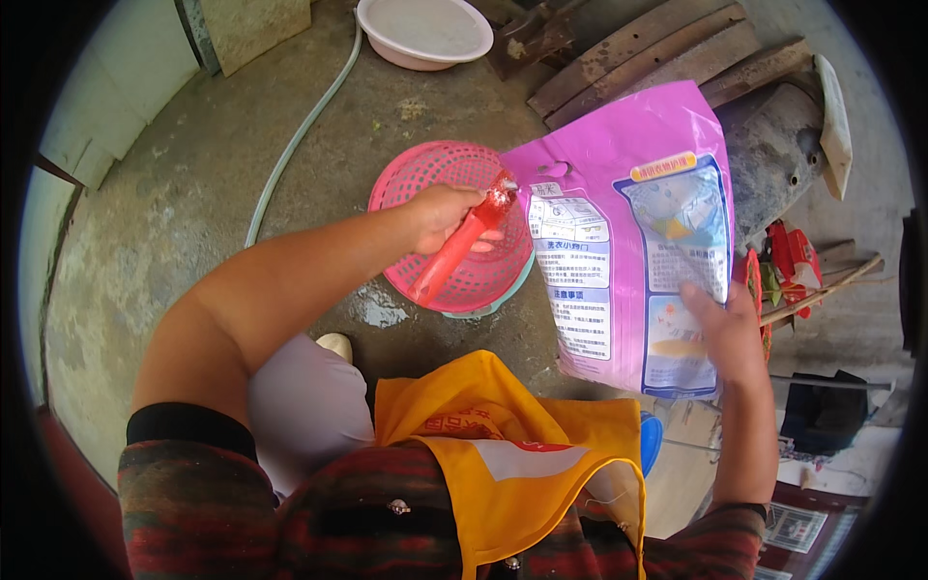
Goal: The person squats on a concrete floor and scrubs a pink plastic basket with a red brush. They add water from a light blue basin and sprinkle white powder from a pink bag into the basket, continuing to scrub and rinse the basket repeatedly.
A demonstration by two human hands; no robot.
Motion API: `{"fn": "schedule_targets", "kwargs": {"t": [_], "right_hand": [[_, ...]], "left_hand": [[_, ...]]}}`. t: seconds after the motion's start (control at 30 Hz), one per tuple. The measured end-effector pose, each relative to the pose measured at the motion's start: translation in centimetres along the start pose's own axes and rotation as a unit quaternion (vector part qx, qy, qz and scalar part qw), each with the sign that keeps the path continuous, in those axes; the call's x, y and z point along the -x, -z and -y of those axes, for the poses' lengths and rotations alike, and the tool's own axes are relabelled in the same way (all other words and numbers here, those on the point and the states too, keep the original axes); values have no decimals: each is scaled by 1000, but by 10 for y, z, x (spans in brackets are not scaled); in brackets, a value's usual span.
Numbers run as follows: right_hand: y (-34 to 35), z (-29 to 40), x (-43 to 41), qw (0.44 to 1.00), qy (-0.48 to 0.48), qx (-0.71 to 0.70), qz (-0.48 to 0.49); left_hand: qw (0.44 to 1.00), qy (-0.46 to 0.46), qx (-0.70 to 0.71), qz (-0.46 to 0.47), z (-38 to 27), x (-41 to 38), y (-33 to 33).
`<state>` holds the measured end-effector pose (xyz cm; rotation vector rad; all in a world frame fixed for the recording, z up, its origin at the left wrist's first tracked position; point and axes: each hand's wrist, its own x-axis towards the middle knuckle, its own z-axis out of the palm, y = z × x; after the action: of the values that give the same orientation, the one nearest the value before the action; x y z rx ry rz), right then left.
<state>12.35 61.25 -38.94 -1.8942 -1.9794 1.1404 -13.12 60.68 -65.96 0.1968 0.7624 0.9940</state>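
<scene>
In my left hand (453, 221) is a long red plastic tool (449, 257), perhaps a scoop, with white powder on its upper end. That end is close by the left edge of a purple laundry detergent bag (627, 304). My right hand (728, 330) grips the bag by its right side; the bag bears printed writing and pictures. Under my left hand stands a pink perforated plastic basket (409, 181). A pale green rim (500, 304) shows beneath the basket, on the concrete floor.
A pale basin (428, 54) stands at the top, with a light hose (301, 138) curving along the floor beside it. Rusty metal pieces (652, 61) lie at upper right. Sticks (826, 290) and a red package (794, 264) are beyond my right hand. A yellow apron (507, 428) hangs before me.
</scene>
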Motion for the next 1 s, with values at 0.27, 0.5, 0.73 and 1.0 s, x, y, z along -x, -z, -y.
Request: {"fn": "schedule_targets", "kwargs": {"t": [0.27, 0.5, 0.73, 1.0], "right_hand": [[1, -2, 0, 998, 24, -52, 6], [2, -9, 0, 999, 33, -33, 6], [4, -10, -1, 999, 11, -49, 12], [2, -13, -4, 999, 13, -52, 8]], "left_hand": [[1000, -2, -2, 0, 0, 1, -1], [1000, 2, 8, -2, 0, 0, 0], [1000, -1, 17, -11, 0, 1, 0], [1000, 8, 22, -3, 2, -1, -1]]}}
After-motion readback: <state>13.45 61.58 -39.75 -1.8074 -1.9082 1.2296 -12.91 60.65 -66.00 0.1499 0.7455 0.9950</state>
